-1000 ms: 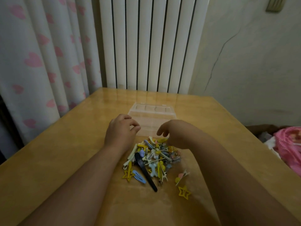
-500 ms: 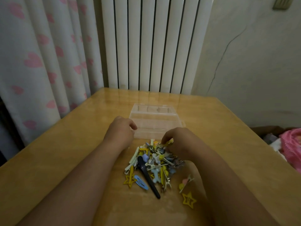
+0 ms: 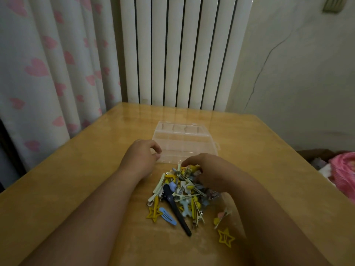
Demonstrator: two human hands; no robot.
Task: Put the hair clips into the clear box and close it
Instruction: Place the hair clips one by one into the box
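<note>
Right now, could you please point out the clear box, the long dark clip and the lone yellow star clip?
clear box point(image 3: 184, 143): head view, on its bare middle.
long dark clip point(image 3: 175, 208): head view, midway along its body.
lone yellow star clip point(image 3: 226, 238): head view, centre of the star.

I see a glossy wooden table point(image 3: 80, 185) filling the lower view under dim, yellowish light. Behind its far edge stands a white column radiator point(image 3: 182, 54). Left of the table hangs a pale curtain point(image 3: 48, 73) printed with pink hearts. Right of it, a plaster wall point(image 3: 307, 93) carries a long thin crack point(image 3: 258, 77), and pink fabric point(image 3: 343, 173) lies bunched past the table's right edge.
</note>
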